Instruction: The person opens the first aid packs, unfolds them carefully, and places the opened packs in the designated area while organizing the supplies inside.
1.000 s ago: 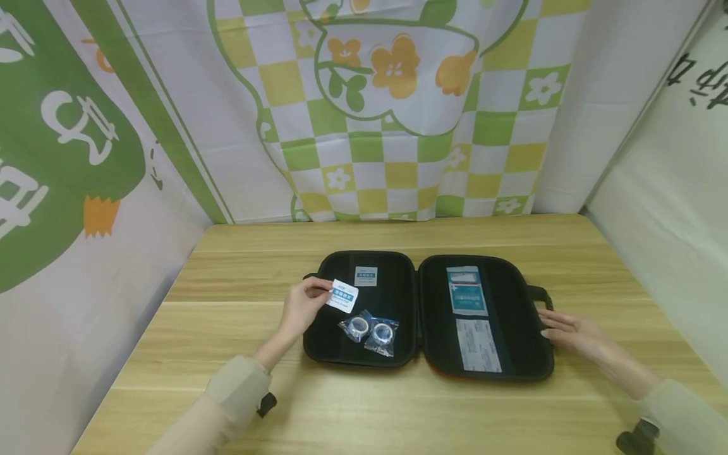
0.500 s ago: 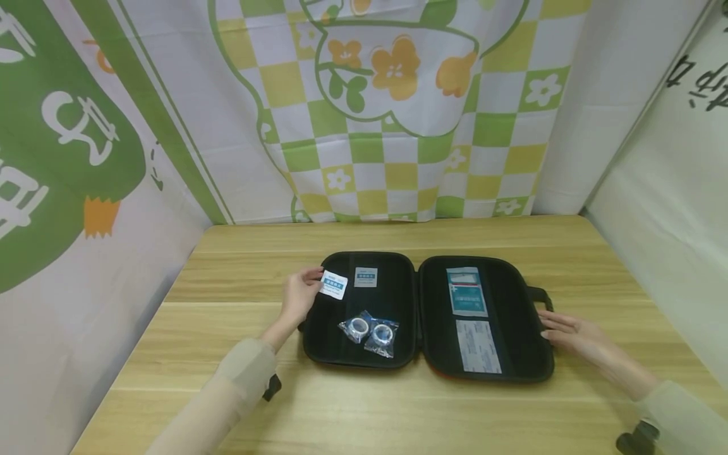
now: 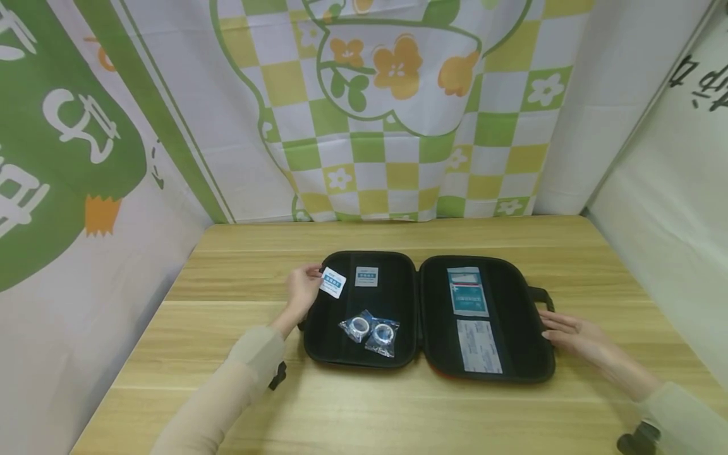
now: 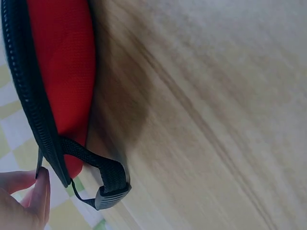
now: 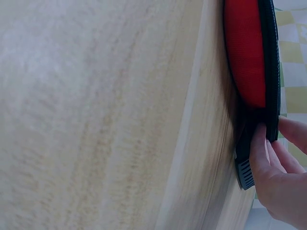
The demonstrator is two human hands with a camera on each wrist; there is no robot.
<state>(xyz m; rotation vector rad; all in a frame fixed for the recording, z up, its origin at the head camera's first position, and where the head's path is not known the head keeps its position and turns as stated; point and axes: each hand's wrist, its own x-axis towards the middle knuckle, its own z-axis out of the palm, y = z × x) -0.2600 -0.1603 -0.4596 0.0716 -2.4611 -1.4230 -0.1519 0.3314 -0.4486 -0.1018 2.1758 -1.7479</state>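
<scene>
A zippered case, black inside and red outside, lies unfolded on the wooden table. My left hand pinches a small white-and-blue sachet by its edge, over the left half's outer rim. A similar sachet lies inside that half, above two tape rolls in clear wrappers. In the right half are a teal-and-white packet and a pale printed strip. My right hand grips the right half's outer rim beside the handle, thumb on the inner side and fingers on the outer.
The wooden table runs back to a checkered cloth. Printed white sheets stand on the left and right. A black strap with a buckle sticks out from the case's left side; a carry handle is on the right.
My left hand has carried the sachet left and slightly away, from over the case's left half to its outer rim. My right hand stays at the right rim.
</scene>
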